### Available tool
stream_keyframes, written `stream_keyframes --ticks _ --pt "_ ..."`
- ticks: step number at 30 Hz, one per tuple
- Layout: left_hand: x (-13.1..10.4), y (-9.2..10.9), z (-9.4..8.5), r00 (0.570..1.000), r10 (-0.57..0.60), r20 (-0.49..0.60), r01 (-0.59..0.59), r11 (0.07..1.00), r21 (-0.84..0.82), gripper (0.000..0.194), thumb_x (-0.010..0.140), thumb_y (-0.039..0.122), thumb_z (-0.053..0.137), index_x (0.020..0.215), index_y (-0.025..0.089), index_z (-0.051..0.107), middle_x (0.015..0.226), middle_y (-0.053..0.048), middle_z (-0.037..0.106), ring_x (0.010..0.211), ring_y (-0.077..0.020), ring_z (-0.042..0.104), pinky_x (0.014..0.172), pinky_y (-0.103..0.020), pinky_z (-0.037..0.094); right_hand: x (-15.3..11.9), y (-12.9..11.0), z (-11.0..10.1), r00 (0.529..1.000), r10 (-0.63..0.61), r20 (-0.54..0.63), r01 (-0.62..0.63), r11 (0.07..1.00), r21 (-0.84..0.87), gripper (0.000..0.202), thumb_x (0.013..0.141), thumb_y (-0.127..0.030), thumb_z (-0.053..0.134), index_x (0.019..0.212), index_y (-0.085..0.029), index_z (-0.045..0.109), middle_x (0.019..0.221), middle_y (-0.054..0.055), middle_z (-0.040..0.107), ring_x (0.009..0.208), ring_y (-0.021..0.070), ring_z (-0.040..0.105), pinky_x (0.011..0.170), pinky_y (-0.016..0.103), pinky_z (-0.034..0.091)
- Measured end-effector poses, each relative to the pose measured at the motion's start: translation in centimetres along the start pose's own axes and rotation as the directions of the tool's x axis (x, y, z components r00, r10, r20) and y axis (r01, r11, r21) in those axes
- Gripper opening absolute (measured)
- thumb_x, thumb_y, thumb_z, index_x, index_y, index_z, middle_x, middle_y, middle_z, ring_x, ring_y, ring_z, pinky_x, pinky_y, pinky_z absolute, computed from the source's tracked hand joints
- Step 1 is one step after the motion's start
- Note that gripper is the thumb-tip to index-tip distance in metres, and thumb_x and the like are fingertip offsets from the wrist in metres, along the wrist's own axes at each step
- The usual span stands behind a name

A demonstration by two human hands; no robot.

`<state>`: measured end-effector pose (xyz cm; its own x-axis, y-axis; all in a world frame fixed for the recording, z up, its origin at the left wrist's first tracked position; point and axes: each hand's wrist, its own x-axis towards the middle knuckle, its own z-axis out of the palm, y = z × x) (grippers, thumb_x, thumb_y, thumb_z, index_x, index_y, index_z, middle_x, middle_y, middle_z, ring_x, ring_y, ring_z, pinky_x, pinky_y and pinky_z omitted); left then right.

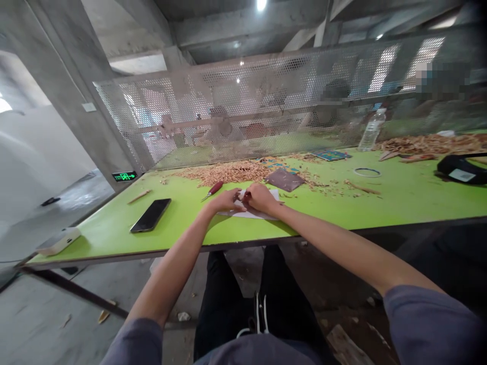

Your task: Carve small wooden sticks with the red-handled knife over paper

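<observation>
A white sheet of paper (249,213) lies on the green table near its front edge, beneath both my hands. My left hand (227,201) rests over its left part, fingers curled and thumb toward the right. Beside it, my right hand (262,197) is closed, with its fingertips meeting those of the left. Something small and pale seems pinched between them, but I cannot make out what it is. A knife with a red handle (216,188) lies just beyond my left hand. Past the right hand sits a flat brownish-purple packet (284,179).
The green table (182,223) carries a pile of thin wood-coloured shavings (228,173), a phone (151,215), a white box (59,241), a clear bottle (372,130), a ring (367,173) and a black object (462,170). A perforated screen (243,111) stands along the back; people are behind it.
</observation>
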<state>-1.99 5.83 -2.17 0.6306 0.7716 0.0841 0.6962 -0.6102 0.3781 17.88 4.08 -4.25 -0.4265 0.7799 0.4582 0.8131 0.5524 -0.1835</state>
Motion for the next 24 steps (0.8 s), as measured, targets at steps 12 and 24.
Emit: stream_keyframes --ticks 12,24 --pt "-0.06 -0.28 0.37 0.999 0.021 -0.029 -0.021 1.0 -0.019 0.068 0.074 0.051 0.082 0.13 0.018 0.061 0.126 -0.011 0.071 0.113 -0.033 0.067 0.094 -0.038 0.051 0.19 0.29 0.25 0.998 -0.056 0.023 0.055 0.997 0.055 0.017 0.085 -0.019 0.064 0.088 -0.012 0.079 0.09 0.012 0.075 0.079 0.0198 0.063 0.072 0.027 0.039" --pt "-0.01 -0.39 0.43 1.0 0.003 -0.028 -0.003 1.0 -0.004 0.076 0.073 0.051 0.083 0.136 0.017 0.058 0.134 -0.013 0.068 0.12 -0.035 0.064 0.1 -0.041 0.05 0.32 0.89 0.53 0.999 -0.037 0.015 0.036 0.998 0.054 0.018 0.083 -0.018 0.063 0.087 -0.012 0.079 0.087 0.012 0.075 0.078 0.02 0.062 0.07 0.027 0.037"
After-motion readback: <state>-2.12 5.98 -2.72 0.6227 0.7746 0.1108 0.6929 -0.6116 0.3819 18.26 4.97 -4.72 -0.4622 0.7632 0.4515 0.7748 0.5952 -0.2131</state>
